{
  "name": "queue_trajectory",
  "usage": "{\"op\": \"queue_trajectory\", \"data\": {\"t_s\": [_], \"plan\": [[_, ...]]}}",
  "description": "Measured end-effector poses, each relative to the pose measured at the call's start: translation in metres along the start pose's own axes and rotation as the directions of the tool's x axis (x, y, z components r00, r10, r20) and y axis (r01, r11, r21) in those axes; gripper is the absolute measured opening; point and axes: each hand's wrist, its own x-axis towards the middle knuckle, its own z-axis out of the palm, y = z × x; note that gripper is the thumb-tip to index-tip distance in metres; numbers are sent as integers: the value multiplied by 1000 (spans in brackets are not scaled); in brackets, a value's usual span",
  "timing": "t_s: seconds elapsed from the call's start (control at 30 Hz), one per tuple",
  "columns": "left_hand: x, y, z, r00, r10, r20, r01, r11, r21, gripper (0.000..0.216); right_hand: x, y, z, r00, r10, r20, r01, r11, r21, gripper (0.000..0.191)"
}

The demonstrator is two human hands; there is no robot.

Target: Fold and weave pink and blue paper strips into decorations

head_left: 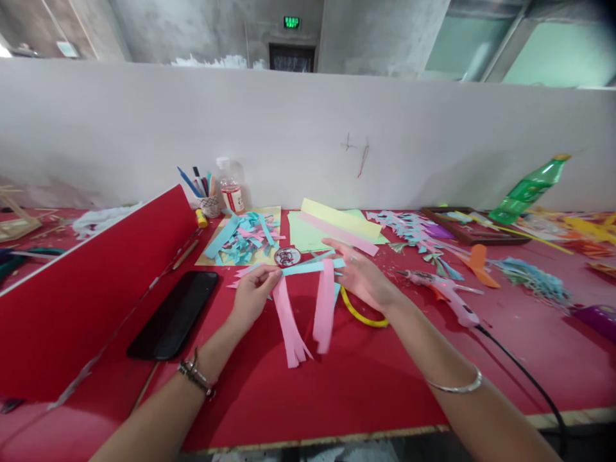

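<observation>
My left hand (pixel 257 289) is closed in a pinch on the left end of a light-blue paper strip (pixel 308 267), held level above the red table. A pink paper strip (pixel 290 324) with a slit lower end hangs down from beside those fingertips. Another pink strip (pixel 325 308) hangs over the blue strip near its right end. My right hand (pixel 363 276) is at that end, fingers stretched out and apart; whether its thumb touches the strip is unclear. Partly hidden beneath it lies a yellow ring (pixel 362 314). A round patterned disc (pixel 287 256) lies just beyond the left fingertips.
A pink hot glue gun (pixel 447 295) with a black cord lies at right. A black phone (pixel 174 314) and an upright red board (pixel 96 295) are at left. Cut paper pieces (pixel 250 234), coloured sheets (pixel 332 228), fringed strips (pixel 414 234) and a tilted green bottle (pixel 529 189) are farther back.
</observation>
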Motion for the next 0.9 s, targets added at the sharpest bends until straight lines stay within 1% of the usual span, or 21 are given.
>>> {"op": "queue_trajectory", "data": {"t_s": [0.07, 0.13, 0.23, 0.33, 0.43, 0.5, 0.57, 0.67, 0.8, 0.9], "plan": [[0, 0, 0, 1000, 2, -16, -2, 1000, 5, 23, 2, 7, 4, 1000, -5, 19, 4, 998, 66, 42], [1, -1, 0, 999, 13, -37, -12, 1000, 14, 23, 4, 14, 9, 999, -26, 36, 23, 996, 87, 35], [1, -2, 0, 997, 41, -70, -39, 999, 29, 22, 4, 20, 14, 997, -25, 78, 25, 1000, 5, 26], [0, -1, 1, 995, 70, -75, -65, 995, 70, 22, 2, 20, 20, 994, -10, 113, 24, 992, -123, 29], [-1, 0, 0, 994, 93, -62, -86, 991, 106, 22, 1, 20, 26, 998, 23, 53, -12, 981, -195, 29], [-2, 1, 0, 994, 95, -62, -88, 990, 112, 22, 1, 22, 30, 998, 62, 12, -58, 976, -208, 28], [-2, 1, -1, 994, 86, -72, -78, 991, 113, 23, 1, 25, 33, 997, 72, -14, -74, 974, -214, 29], [-2, 2, 0, 996, 60, -72, -53, 995, 88, 22, 1, 32, 35, 999, 36, -25, -41, 971, -236, 30], [-5, 7, 3, 998, 47, -30, -47, 999, -4, 18, -1, 40, 40, 999, -36, -16, 31, 965, -262, 36], [-8, 9, 6, 1000, 16, 4, -16, 998, -66, 18, -3, 42, 45, 999, -49, -5, 45, 956, -290, 36]]}}
